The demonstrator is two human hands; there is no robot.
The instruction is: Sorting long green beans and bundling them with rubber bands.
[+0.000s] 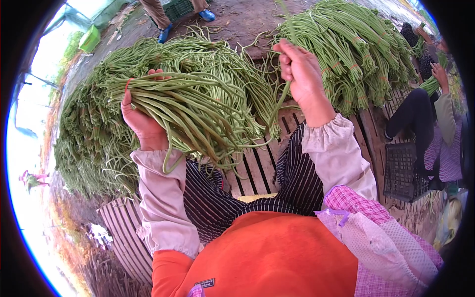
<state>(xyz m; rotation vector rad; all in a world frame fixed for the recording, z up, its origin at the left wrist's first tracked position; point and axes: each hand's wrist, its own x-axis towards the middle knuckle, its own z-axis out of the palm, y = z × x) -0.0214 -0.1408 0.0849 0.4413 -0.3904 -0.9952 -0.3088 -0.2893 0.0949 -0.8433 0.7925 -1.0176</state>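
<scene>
My left hand (143,120) grips a bundle of yardlong beans (189,107) near its gathered end, its thumb by a red rubber band (128,84). The bundle's loose ends fan out to the right and droop over my lap. Raised to the right of it, my right hand (302,74) is closed on a single long bean (281,104), which hangs below the fist. A blurred green strand also rises above the fingers. Behind the bundle lies a heap of yardlong beans (96,100), many of them in banded bunches.
A second heap of banded beans (356,48) rises at the right. Slatted wood (256,167) spans the space between my knees. A black plastic crate (402,170) stands near a seated person (445,130) holding beans. Someone in blue shoes (206,15) stands beyond the heaps, near a dark green crate (178,9).
</scene>
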